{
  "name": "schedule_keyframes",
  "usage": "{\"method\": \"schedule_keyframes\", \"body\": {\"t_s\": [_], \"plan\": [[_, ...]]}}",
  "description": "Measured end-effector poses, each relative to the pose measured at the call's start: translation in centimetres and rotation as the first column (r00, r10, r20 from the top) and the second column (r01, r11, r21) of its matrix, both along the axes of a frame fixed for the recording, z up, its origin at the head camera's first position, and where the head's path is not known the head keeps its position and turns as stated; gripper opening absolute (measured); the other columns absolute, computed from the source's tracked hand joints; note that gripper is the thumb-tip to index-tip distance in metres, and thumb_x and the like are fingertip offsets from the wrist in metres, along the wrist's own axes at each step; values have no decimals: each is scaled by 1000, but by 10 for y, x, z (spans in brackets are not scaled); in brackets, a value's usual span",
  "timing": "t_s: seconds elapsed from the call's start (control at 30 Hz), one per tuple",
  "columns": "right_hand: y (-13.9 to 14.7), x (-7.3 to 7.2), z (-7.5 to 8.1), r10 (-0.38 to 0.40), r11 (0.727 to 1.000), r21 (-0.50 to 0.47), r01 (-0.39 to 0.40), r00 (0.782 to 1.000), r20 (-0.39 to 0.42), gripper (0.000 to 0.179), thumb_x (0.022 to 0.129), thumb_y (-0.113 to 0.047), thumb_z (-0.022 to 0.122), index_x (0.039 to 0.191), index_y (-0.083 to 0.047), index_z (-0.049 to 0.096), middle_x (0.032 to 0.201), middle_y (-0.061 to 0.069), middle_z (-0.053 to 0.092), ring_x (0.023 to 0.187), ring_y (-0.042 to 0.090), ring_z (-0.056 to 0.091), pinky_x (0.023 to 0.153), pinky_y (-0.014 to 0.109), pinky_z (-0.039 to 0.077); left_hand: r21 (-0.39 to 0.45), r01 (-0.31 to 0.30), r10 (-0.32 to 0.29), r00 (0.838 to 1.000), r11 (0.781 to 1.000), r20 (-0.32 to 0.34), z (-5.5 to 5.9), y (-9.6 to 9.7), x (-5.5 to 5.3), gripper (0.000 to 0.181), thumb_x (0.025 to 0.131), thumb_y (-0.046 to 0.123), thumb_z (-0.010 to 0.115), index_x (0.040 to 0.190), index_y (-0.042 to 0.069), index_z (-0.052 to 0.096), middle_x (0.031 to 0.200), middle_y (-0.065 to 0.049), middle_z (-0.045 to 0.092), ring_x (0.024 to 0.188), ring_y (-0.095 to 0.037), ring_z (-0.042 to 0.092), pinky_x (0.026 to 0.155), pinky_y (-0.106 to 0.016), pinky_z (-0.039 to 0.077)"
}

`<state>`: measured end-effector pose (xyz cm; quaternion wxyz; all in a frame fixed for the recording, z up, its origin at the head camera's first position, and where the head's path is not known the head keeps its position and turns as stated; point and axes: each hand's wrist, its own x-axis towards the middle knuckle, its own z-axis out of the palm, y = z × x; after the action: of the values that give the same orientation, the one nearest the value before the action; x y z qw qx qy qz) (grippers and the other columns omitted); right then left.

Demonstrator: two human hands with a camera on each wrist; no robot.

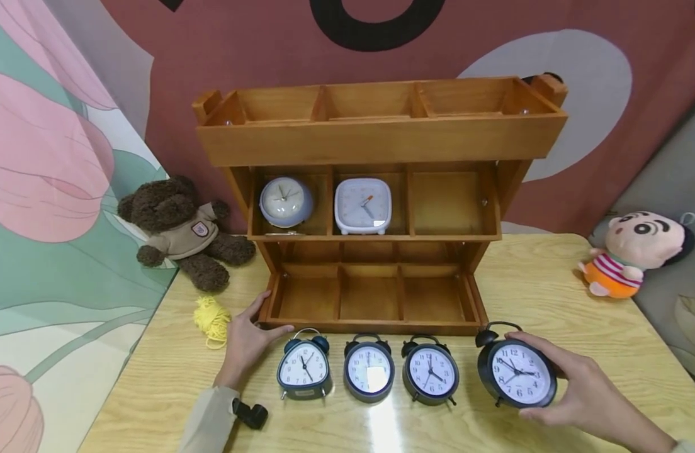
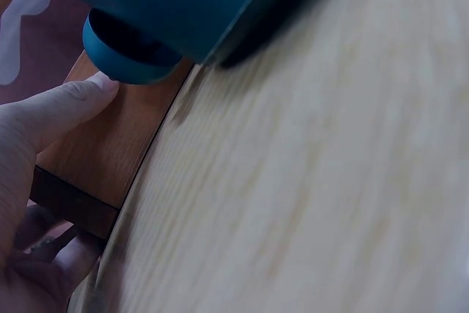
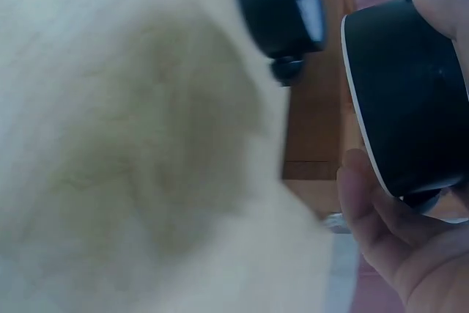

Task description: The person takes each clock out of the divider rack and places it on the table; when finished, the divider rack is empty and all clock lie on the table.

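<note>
My left hand [image 1: 250, 340] grips the lower left corner of a brown wooden shelf [image 1: 376, 141]. In the left wrist view, its thumb lies along the shelf's front and the other fingers bend round the end. Beside that thumb stands a dark teal, rounded-triangle alarm clock [image 1: 304, 368]. With my right hand [image 1: 582, 384] I hold a round black twin-bell alarm clock [image 1: 520, 372], slightly tilted, thumb and fingers on opposite sides of its case. The right wrist view shows the case from the side. Left of it stand two more round black alarm clocks [image 1: 369, 371] [image 1: 431, 372].
On the middle tier sit a round bluish clock [image 1: 285, 201] and a white square clock [image 1: 362, 204]. A brown teddy bear [image 1: 180, 226] and yellow yarn [image 1: 213, 319] lie left of the shelf. At the right edge sits a plush doll [image 1: 636, 251].
</note>
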<state>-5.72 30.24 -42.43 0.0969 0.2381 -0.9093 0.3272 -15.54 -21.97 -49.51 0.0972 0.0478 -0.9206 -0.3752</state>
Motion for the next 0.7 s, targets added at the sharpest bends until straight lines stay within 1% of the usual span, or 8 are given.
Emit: {"method": "schedule_keyframes", "body": {"t_s": [0.07,0.13,0.27,0.43,0.57,0.63,0.67,0.7], "plan": [[0,1,-9,-3,1000,0,3,1000,19,105,44,-29,99,137,-11,53,127,-24,53,103,-12,53,77,2,42,-1,2,-2,1000,1000,-1,0,0,0,92,58,45,91,139,23,54,135,-20,57,58,-16,40,54,-28,32],[0,0,-17,1,1000,10,-1,1000,15,104,44,-31,98,136,-11,54,124,-19,58,101,-11,55,76,3,43,-4,1,-1,1000,1000,-6,0,-1,-1,92,58,45,91,139,22,54,135,-20,57,64,-16,46,57,-27,34],[-2,-2,-30,-20,997,80,20,1000,0,102,43,-40,97,133,-13,57,117,-8,66,99,-6,58,75,9,46,3,-5,5,1000,1000,-11,0,-1,-1,91,58,44,92,138,23,54,138,-19,54,72,-19,50,59,-28,35],[-7,-7,-40,-44,986,159,38,998,37,100,44,-51,94,131,-20,58,113,-2,69,98,-1,60,73,24,51,10,3,-2,1000,1000,-9,0,-1,-2,92,57,45,92,139,23,54,136,-21,55,58,-15,38,52,-28,29],[-6,-11,-45,-19,984,180,7,998,64,97,47,-54,92,130,-18,58,111,-4,69,96,-1,59,72,24,50,4,10,-10,1000,1000,-18,-1,-1,-2,92,57,45,92,138,22,55,134,-21,57,56,-12,34,51,-28,28],[-4,-12,-45,-20,980,197,3,996,84,97,47,-56,91,130,-18,58,110,-8,67,94,-1,56,70,23,48,4,8,-8,1000,1000,-23,-1,-1,-1,91,57,44,92,137,22,55,123,-22,65,54,-11,31,50,-27,28],[-4,-13,-45,-23,979,204,3,995,93,97,47,-57,91,130,-19,58,109,-9,67,93,-2,55,69,23,46,3,5,-5,1000,1000,-24,-1,-1,-1,91,57,44,92,137,22,56,114,-22,69,53,-10,30,50,-27,29],[-4,-14,-45,-28,977,215,6,995,100,97,47,-58,90,130,-19,59,108,-9,66,93,-1,53,69,23,45,1,3,-3,1000,1000,-27,-2,-1,-1,91,57,44,92,137,22,56,109,-21,70,52,-9,29,50,-27,29]]}}
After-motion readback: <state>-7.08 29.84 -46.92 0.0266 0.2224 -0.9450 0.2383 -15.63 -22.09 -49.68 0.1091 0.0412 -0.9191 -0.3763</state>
